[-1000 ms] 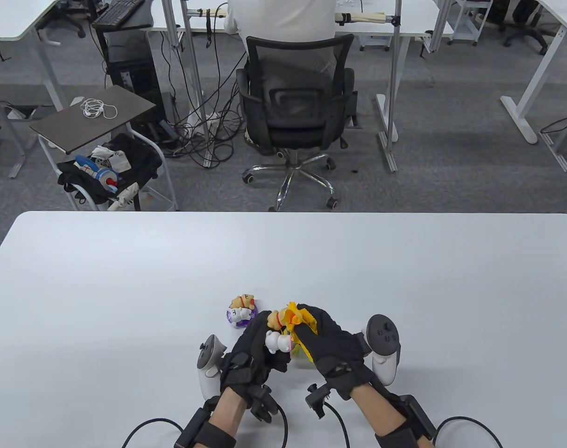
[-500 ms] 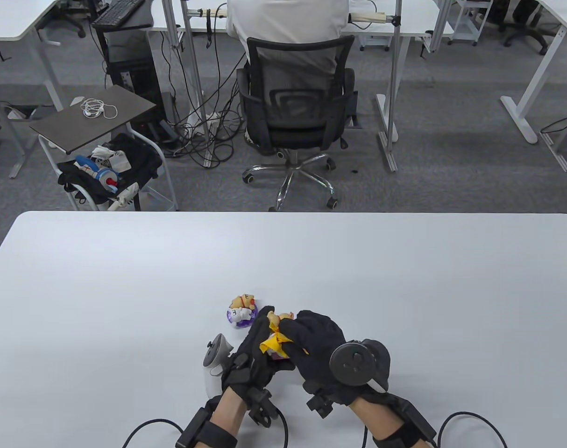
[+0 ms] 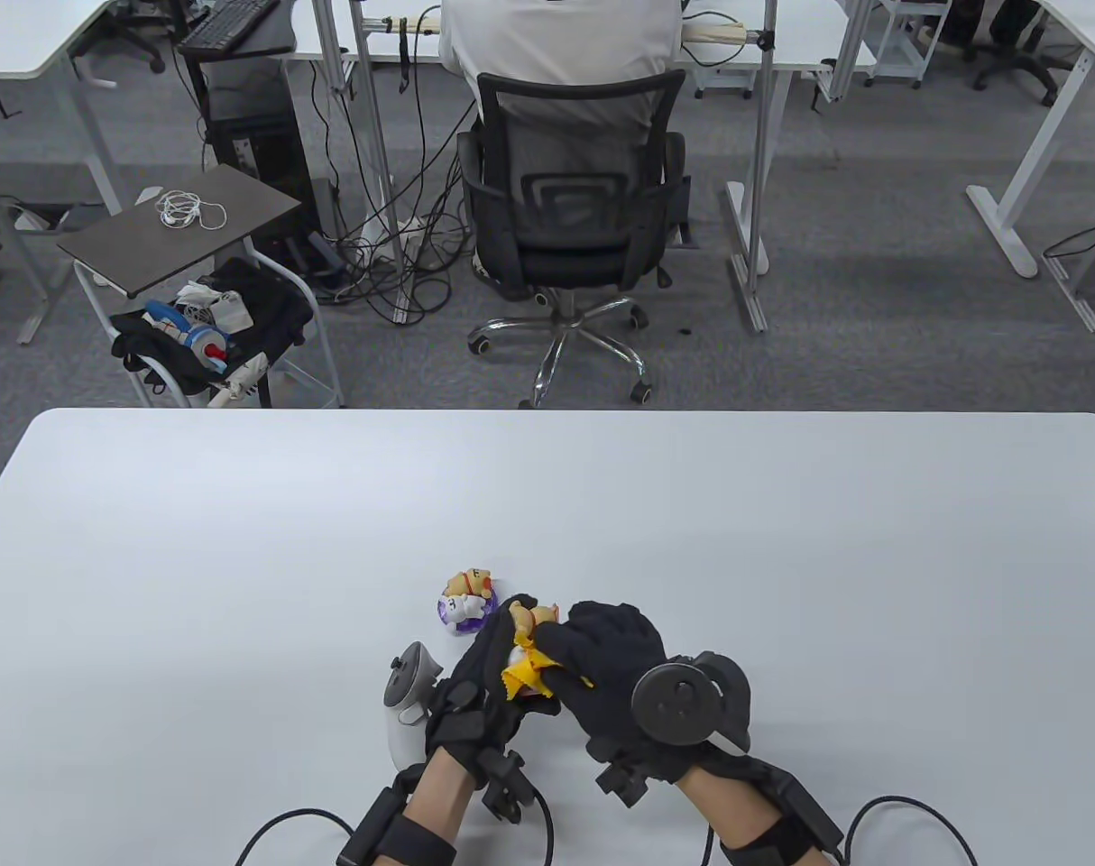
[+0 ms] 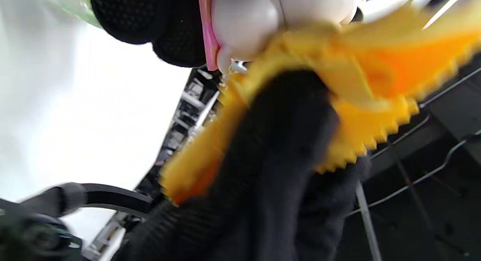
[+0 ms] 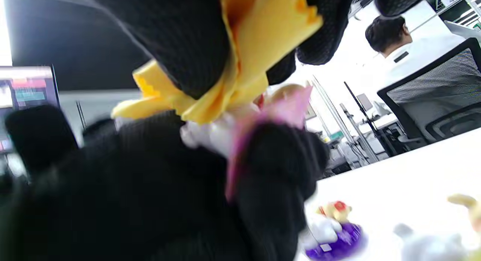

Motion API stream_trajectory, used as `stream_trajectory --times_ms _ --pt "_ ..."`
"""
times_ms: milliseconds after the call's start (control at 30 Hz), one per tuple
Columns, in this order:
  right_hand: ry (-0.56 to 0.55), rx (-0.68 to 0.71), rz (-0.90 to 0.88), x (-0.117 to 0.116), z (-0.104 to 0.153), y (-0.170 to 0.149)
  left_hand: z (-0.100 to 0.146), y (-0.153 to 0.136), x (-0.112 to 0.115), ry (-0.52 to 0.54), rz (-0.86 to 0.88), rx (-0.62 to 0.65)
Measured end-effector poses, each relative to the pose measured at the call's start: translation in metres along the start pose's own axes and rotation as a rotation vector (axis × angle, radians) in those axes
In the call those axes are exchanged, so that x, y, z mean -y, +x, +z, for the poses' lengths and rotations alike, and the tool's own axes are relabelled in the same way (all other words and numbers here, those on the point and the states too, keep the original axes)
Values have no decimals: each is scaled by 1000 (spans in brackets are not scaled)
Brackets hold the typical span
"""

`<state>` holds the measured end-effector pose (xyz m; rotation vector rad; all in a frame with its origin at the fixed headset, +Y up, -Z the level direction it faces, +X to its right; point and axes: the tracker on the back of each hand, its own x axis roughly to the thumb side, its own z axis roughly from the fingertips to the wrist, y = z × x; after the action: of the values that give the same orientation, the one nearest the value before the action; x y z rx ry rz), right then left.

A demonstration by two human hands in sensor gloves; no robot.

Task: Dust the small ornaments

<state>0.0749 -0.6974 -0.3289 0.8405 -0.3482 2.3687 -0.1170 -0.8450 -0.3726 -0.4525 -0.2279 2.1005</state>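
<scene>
On the white worktop [image 3: 241, 559], no readable writing; left hand [image 3: 486, 672] gripped a small ornament [image 3: 528, 621], right hand [image 3: 606, 667] pinched a yellow cloth [image 3: 528, 672] against it.

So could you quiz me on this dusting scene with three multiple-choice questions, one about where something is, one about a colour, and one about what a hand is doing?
1. Where does the ornament with the purple base stand?
A. On the table, just beyond the left hand
B. On the office chair
C. In the right hand

2. What colour is the cloth?
A. Blue
B. Yellow
C. Green

3. What is the left hand doing?
A. Lying flat on the table
B. Gripping a small ornament
C. Holding a keyboard

Answers:
1. A, the table view shows it standing free on the white table beyond the gloved fingers.
2. B, the right hand pinches a yellow cloth with a zigzag edge, clear in both wrist views.
3. B, its fingers curl round a held ornament with a white and pink figure, while the cloth is pressed against it.
</scene>
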Motion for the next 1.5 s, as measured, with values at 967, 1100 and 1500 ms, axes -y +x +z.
stream_trajectory --times_ms 967,1100,1500 --pt "-69 -132 -7 21 -2 -31 2 20 10 -37 -232 -2" --pt "-104 -132 -51 22 -1 -33 0 20 13 -34 -279 -9" --pt "27 -15 -4 3 -1 -4 12 30 4 63 -81 37"
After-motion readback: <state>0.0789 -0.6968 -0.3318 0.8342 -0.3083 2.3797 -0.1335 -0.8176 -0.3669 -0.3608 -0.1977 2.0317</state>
